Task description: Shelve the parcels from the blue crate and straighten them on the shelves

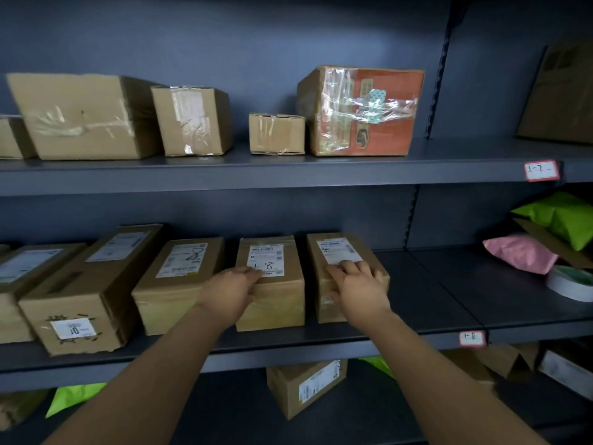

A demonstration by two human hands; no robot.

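Note:
Two brown cardboard parcels stand side by side on the middle shelf [426,300]. My left hand [229,289] grips the front left corner of the parcel marked "1-8" [276,303], fingers on its top and thumb down its side. My right hand [361,285] lies on the front end of the right parcel [337,252], fingers spread over its white label and thumb on its front face. Three more labelled parcels sit to the left on the same shelf, one [80,303] turned at an angle. The blue crate is not in view.
The upper shelf holds several cardboard boxes, among them an orange taped box [369,110]. At the right of the middle shelf lie a pink bag [519,252], a green bag [558,216] and a tape roll [571,282]. A box [308,385] and green bags sit below.

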